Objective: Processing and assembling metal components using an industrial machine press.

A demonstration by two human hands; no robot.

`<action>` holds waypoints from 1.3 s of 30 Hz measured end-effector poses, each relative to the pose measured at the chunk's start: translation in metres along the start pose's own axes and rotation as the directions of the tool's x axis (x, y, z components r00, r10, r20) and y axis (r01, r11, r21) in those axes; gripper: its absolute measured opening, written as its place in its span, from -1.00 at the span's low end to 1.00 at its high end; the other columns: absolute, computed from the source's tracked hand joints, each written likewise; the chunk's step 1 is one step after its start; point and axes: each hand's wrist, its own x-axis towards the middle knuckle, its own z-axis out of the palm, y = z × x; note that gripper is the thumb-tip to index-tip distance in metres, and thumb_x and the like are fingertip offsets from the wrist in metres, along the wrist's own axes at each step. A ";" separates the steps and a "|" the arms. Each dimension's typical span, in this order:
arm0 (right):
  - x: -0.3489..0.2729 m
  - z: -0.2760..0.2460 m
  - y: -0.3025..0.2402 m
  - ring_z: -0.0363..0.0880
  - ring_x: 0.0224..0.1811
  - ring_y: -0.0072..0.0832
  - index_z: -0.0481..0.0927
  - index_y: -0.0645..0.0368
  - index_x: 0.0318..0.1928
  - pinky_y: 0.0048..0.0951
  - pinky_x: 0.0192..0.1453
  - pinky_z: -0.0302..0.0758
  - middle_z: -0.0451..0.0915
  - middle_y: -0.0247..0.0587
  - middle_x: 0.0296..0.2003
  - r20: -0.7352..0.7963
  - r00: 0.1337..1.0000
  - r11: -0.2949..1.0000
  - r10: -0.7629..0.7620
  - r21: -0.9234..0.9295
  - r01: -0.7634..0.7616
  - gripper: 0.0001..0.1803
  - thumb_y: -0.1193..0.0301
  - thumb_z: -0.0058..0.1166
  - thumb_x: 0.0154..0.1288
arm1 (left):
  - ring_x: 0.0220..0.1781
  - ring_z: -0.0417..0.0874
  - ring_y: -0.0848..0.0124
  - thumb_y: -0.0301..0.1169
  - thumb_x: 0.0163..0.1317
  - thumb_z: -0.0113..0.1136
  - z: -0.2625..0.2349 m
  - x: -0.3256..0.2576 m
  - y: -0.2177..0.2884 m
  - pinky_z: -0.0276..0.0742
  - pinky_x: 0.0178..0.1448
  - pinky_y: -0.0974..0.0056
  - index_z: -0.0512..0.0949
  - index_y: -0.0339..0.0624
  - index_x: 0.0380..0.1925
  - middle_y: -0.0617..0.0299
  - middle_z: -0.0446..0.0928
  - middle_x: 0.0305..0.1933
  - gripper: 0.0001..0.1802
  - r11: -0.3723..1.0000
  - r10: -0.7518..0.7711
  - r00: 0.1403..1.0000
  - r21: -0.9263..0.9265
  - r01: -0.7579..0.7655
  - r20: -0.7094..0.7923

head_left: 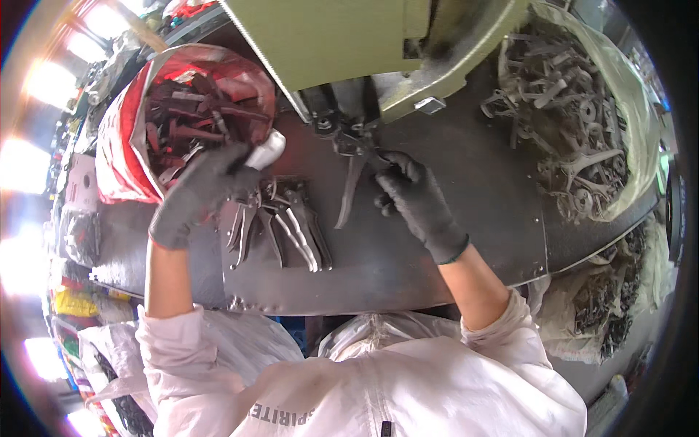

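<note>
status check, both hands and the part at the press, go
Left hand at the red sack. Right hand holds plier part under green press. Loose pliers between.

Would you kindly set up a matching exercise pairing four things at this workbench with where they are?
Things:
1. left hand
2. right hand
3. red sack of dark parts
4. clear bag of grey parts

Places:
A. far right of the bench
B. on a metal part under the green machine
C. far left of the bench
D. over the pile of plier-like tools, holding a small white object

Pairs: 1-D, 2-B, 3-C, 4-A
</note>
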 end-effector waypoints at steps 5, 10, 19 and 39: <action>0.010 0.003 0.016 0.53 -0.46 -0.49 0.39 0.25 0.09 -0.47 -0.43 0.50 0.50 -0.22 -0.36 -0.019 0.999 0.978 -0.039 0.204 0.042 -0.66 0.51 -0.06 0.31 | -0.15 0.56 0.47 -0.41 0.26 0.10 0.084 0.007 0.079 0.45 -0.05 0.39 0.47 -0.31 -0.06 0.20 0.58 -0.25 -0.71 0.925 -0.131 0.954 -0.314 0.216 0.271; -0.003 -0.057 -0.038 0.49 -0.18 0.01 0.34 0.22 0.13 -0.15 -0.05 0.45 0.50 0.10 -0.19 -0.138 0.776 0.263 -0.615 -0.964 0.036 -0.51 0.40 0.05 0.17 | 0.06 0.50 0.24 -0.56 0.10 0.05 0.135 0.016 -0.028 0.47 0.13 0.25 0.43 -0.26 0.06 0.04 0.46 0.03 -0.56 0.819 0.452 0.891 0.380 -0.430 0.035; 0.062 -0.209 -0.046 0.55 -0.33 0.00 0.50 0.19 -0.11 -0.11 -0.26 0.49 0.57 0.02 -0.32 0.101 0.612 -0.277 -0.785 -0.940 -0.200 -0.69 0.43 0.03 0.07 | -0.29 0.51 0.39 -0.40 0.35 -0.05 0.129 0.029 -0.019 0.45 -0.24 0.33 0.47 -0.33 -0.16 0.17 0.49 -0.26 -0.79 0.962 0.259 0.950 -0.048 -0.271 -0.172; 0.015 0.000 -0.035 0.37 -0.50 -0.77 0.52 0.28 -0.06 -0.66 -0.47 0.33 0.57 -0.39 -0.41 0.014 0.995 0.986 -0.103 -0.134 0.104 -0.74 0.50 0.05 0.23 | -0.11 0.58 0.36 -0.36 0.35 -0.13 0.110 0.045 0.026 0.50 0.00 0.31 0.38 -0.44 0.04 0.06 0.55 -0.15 -0.61 0.891 0.051 0.994 -0.453 -0.001 0.098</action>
